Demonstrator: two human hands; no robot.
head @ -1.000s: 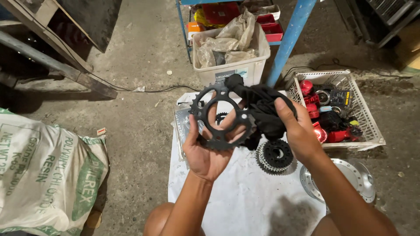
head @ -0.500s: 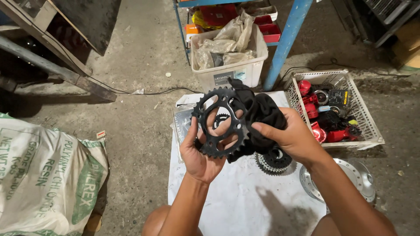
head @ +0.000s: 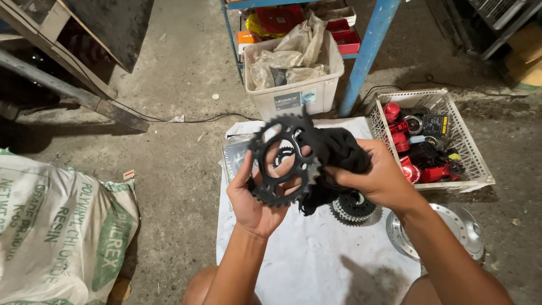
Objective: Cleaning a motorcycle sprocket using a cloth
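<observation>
My left hand (head: 252, 199) holds a black toothed sprocket ring (head: 281, 160) upright by its lower rim, fingers showing through its openings. My right hand (head: 379, 179) grips a bunched black cloth (head: 333, 153) and presses it against the sprocket's right side. Below the cloth, a smaller toothed gear cluster (head: 353, 209) lies on a white sheet (head: 305, 254) spread on the concrete floor.
A white mesh basket (head: 468, 164) with red and black parts stands at the right. A round silver disc (head: 437, 234) lies beside the sheet. A white plastic bin (head: 293, 99) with crumpled bags sits behind, by a blue post (head: 367, 53). A printed sack (head: 56, 226) lies left.
Both hands have shifted slightly lower and to the right with the sprocket. The cloth has moved from behind the ring onto its right edge, with my right hand closing over it.
</observation>
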